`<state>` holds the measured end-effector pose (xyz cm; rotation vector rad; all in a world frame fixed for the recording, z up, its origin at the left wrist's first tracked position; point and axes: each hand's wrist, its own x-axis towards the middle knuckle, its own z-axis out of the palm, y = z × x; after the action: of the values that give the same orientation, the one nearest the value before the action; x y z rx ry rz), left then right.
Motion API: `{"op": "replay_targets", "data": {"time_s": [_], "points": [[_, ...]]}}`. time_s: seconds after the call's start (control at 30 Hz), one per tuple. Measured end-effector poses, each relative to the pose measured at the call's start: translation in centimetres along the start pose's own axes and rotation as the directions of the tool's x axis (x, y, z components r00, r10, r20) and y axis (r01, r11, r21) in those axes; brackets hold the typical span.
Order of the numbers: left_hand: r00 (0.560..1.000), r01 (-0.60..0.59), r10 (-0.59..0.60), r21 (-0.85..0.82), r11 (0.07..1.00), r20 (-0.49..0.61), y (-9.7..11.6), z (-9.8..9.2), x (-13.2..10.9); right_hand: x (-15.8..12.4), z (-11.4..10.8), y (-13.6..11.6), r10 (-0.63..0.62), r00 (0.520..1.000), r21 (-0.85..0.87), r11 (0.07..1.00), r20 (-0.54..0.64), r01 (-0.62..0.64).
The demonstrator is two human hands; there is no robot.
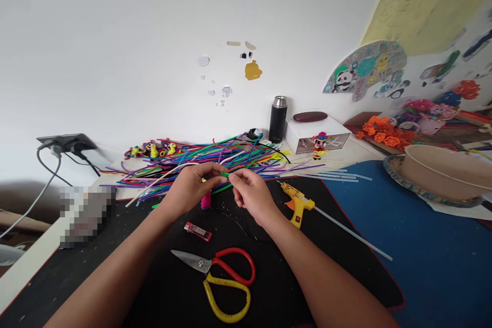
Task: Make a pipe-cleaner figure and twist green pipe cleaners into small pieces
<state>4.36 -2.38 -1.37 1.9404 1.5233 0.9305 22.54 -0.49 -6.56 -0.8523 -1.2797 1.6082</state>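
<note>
My left hand (194, 187) and my right hand (251, 195) meet above the dark mat, fingertips almost touching. Both pinch a small green piece (224, 175), which looks like a bit of pipe cleaner; the fingers hide most of it. Just under my left hand shows a fuzzy pink piece (206, 201); I cannot tell whether it is held or lies on the mat. Behind the hands spreads a heap of coloured pipe cleaners (238, 156). Nearer to me lie a red lighter (198, 231) and scissors (207, 265) with red and yellow handles, blades apart.
Right of my hands lies a yellow glue gun (298, 204) with a long glue stick (353, 233) in its back. A black thermos (278, 120), a white box (321, 133) and a small figure (320, 146) stand along the wall. A large bowl (448, 174) is far right.
</note>
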Motion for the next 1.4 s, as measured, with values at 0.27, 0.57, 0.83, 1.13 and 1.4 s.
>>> {"op": "replay_targets", "data": {"time_s": [0.27, 0.57, 0.83, 1.13, 1.4], "points": [[0.998, -0.04, 0.046, 0.123, 0.992, -0.05, -0.2, -0.1, 0.0, 0.1, -0.2, 0.3, -0.016, 1.0, -0.044, 0.999, 0.025, 0.017], [0.999, -0.027, 0.031, 0.103, 0.994, -0.039, 0.1, 0.0, 0.1, 0.3, -0.2, 0.4, -0.02, 1.0, -0.072, 0.997, 0.02, 0.021], [0.998, -0.054, 0.058, 0.11, 0.992, -0.026, -0.3, 0.2, 0.2, 0.5, -0.4, 0.7, -0.009, 1.0, -0.111, 0.994, 0.022, 0.011], [0.999, -0.035, 0.031, 0.099, 0.994, 0.045, -0.8, 0.1, 0.3, 0.7, -0.6, 1.0, -0.001, 1.0, -0.119, 0.993, 0.031, 0.005], [0.997, -0.043, 0.039, 0.057, 0.997, 0.061, -1.3, -0.8, 0.4, 0.8, -1.2, 0.8, 0.014, 0.998, -0.289, 0.957, 0.054, 0.002]]}}
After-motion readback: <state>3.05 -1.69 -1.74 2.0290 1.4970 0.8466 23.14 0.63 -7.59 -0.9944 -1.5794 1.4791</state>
